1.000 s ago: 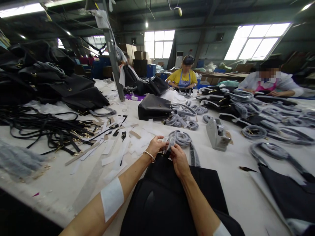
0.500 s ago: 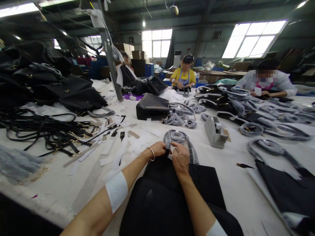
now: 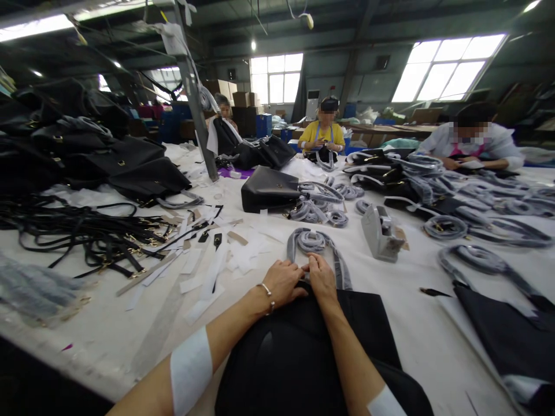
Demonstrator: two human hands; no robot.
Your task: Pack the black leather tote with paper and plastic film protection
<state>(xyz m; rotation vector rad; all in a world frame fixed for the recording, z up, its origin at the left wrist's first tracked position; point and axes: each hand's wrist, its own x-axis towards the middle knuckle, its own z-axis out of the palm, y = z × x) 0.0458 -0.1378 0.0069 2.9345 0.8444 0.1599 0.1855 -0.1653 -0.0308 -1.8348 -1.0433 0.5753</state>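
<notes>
A black bag [image 3: 303, 352] lies flat on the white table [image 3: 407, 323] right in front of me. My left hand [image 3: 284, 282] and my right hand [image 3: 321, 277] meet at the bag's far top edge, fingers curled and pressed onto it. Both pinch the bag's edge where a grey wrapped strap [image 3: 318, 245] joins it. The strap runs away from the hands and coils just beyond them. My left wrist wears a thin bracelet.
A grey tape dispenser [image 3: 379, 234] stands right of the strap. Loose black straps [image 3: 87, 234] and white paper strips [image 3: 208, 260] lie left. Black bags are stacked at far left [image 3: 87, 150], and one bag [image 3: 269, 189] sits mid-table. Three people work across the table.
Both hands came down from holding the wrapped strap end raised to pressing on the bag's top edge. The strap now lies on the table.
</notes>
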